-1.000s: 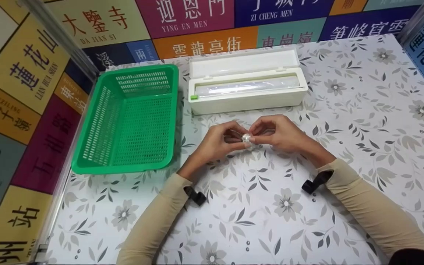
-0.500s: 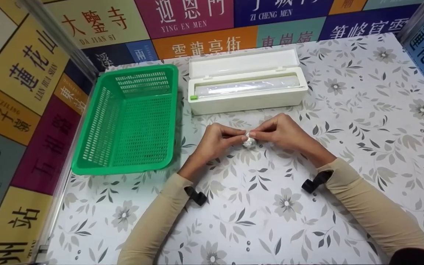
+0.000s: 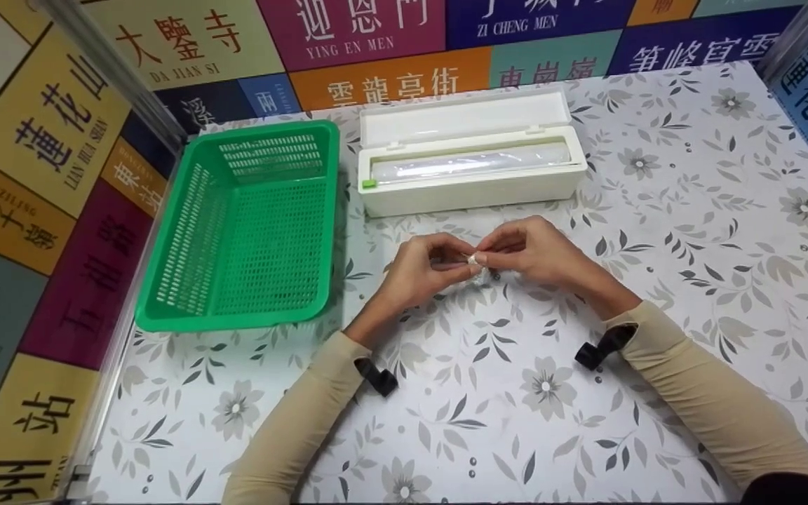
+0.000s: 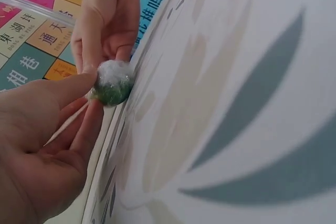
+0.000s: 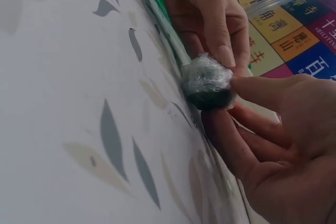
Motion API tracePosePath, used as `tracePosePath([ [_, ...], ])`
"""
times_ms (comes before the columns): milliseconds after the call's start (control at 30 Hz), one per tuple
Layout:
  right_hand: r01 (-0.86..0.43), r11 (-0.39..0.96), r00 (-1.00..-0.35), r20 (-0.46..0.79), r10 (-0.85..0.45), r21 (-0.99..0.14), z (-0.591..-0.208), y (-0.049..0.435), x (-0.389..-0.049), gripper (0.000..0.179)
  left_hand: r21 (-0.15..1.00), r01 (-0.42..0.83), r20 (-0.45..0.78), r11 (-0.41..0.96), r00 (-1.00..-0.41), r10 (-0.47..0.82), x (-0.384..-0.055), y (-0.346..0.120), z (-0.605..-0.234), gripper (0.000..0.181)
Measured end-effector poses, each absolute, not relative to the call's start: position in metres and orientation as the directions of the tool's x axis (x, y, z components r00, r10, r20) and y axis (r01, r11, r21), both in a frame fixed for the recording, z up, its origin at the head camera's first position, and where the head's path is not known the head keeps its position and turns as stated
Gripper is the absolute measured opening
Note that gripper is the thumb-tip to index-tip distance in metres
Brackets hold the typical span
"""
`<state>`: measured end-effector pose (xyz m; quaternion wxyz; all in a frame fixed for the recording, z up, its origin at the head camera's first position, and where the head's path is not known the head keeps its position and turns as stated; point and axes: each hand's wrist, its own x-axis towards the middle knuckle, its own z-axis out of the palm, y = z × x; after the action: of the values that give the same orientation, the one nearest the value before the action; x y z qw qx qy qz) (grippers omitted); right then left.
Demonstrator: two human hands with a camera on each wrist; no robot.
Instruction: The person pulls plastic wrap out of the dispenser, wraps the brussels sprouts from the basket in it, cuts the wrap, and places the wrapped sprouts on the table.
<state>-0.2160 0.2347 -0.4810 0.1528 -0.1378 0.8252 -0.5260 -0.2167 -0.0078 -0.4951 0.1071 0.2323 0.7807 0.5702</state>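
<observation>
A small round green thing is bundled in crumpled clear cling film, which looks whitish where it bunches up. My left hand pinches the bundle between thumb and fingers from the left. From the other side my right hand pinches it too, thumb and fingertips meeting those of the left. In the head view the fingers cover most of the bundle. Both wrist views show its green part facing down, close above the table. What the green thing is cannot be told through the film.
Behind the hands stands a white box with its lid raised, holding a roll of cling film and a small green slider. To the left is a green perforated basket. Lettered panels wall the patterned table at back and sides.
The fingertips have shifted around the wrapped bundle. Half a second ago more of it showed below them; now it is mostly covered. Both arms stay nearly in place.
</observation>
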Motion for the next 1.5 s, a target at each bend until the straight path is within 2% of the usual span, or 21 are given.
tracePosePath([
  [167,-0.123,0.438,-0.925,-0.056,-0.375,-0.891,-0.485,0.231,-0.215,0.022,0.953,0.189,0.059,0.236,-0.882,0.467,-0.215,-0.007,-0.493,0.027],
  [300,-0.167,0.43,-0.879,-0.063,-0.472,-0.887,-0.485,0.237,-0.217,0.026,0.935,0.24,0.098,0.26,-0.882,0.461,-0.216,-0.009,-0.492,0.02],
  [400,-0.141,0.385,-0.841,-0.095,-0.532,-0.912,-0.485,0.24,-0.218,0.034,0.912,0.289,0.13,0.291,-0.876,0.464,-0.218,-0.01,-0.494,0.018],
  [567,-0.174,0.4,-0.857,-0.061,-0.511,-0.9,-0.489,0.24,-0.22,0.041,0.889,0.34,0.138,0.306,-0.836,0.531,-0.223,-0.015,-0.495,0.027],
  [700,-0.235,0.435,-0.846,-0.037,-0.532,-0.869,-0.49,0.241,-0.221,0.046,0.876,0.351,0.139,0.33,-0.84,0.525,-0.224,-0.016,-0.498,0.032],
  [867,-0.236,0.469,-0.845,-0.059,-0.532,-0.851,-0.49,0.24,-0.221,0.049,0.883,0.346,0.153,0.318,-0.852,0.502,-0.224,-0.016,-0.501,0.031],
  [1000,-0.24,0.502,-0.86,-0.058,-0.507,-0.831,-0.49,0.237,-0.22,0.045,0.876,0.362,0.146,0.317,-0.828,0.542,-0.224,-0.016,-0.5,0.038],
  [1167,-0.219,0.481,-0.841,-0.086,-0.534,-0.849,-0.489,0.241,-0.221,0.052,0.839,0.406,0.141,0.362,-0.805,0.576,-0.222,-0.014,-0.496,0.041],
  [1333,-0.183,0.401,-0.835,-0.073,-0.546,-0.897,-0.486,0.245,-0.222,0.047,0.863,0.407,0.185,0.3,-0.806,0.562,-0.219,-0.008,-0.495,0.04],
  [1500,-0.22,0.403,-0.861,-0.018,-0.508,-0.888,-0.486,0.243,-0.222,0.044,0.902,0.387,0.228,0.193,-0.804,0.549,-0.217,-0.005,-0.498,0.045],
])
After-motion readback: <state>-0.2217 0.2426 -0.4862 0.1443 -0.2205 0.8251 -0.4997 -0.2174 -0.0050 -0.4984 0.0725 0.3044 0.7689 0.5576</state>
